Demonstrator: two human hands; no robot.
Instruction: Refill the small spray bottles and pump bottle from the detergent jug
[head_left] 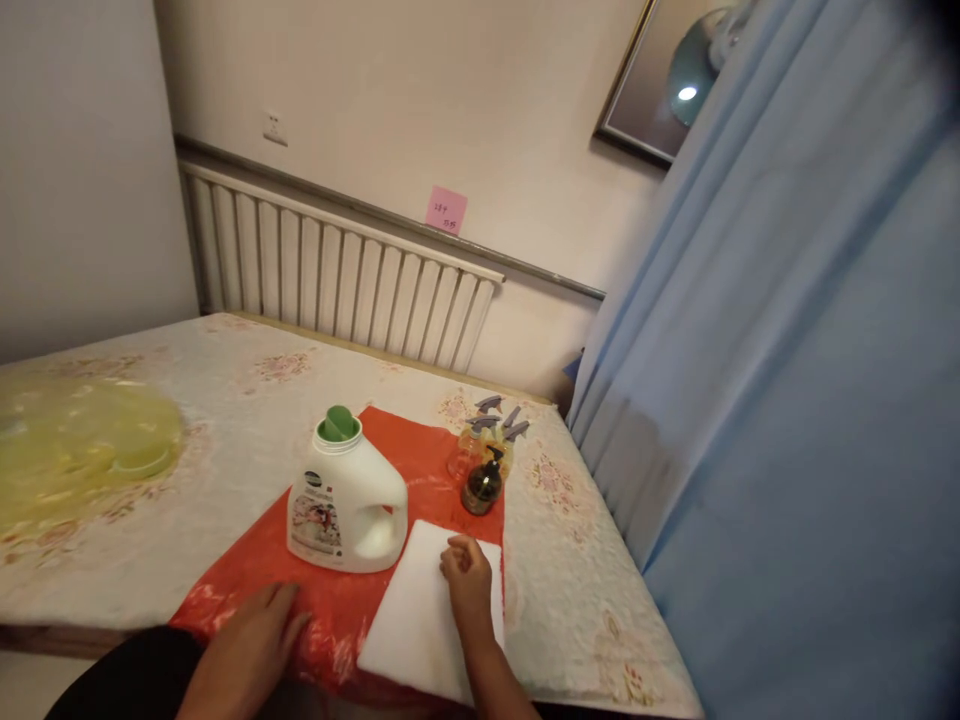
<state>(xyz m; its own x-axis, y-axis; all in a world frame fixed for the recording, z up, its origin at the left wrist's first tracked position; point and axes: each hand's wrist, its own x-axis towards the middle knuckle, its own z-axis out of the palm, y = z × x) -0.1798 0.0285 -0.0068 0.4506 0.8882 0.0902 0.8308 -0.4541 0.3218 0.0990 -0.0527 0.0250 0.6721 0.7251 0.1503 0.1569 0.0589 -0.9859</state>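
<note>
My left hand (255, 635) rests at the front of a red plastic sheet (330, 625), fingers stretched out and holding nothing visible. Over a white rectangular pad (412, 620), my right hand (469, 575) has its fingers curled closed; whatever may be in them is hidden. Between and behind my hands stands a big white detergent jug (352, 510), upright, with a green insert (338, 424) in its uncapped mouth. A dark pump bottle (481, 487) stands on the sheet beyond the pad. Behind it are clear spray bottles (463, 458) with grey trigger heads.
A flower-patterned cover (240, 450) lies under everything. At the left is a translucent yellow plastic heap (82, 450). A blue curtain (795, 350) hangs along the right side. The white radiator (337, 265) and wall bound the back, with a pink note (446, 210) above.
</note>
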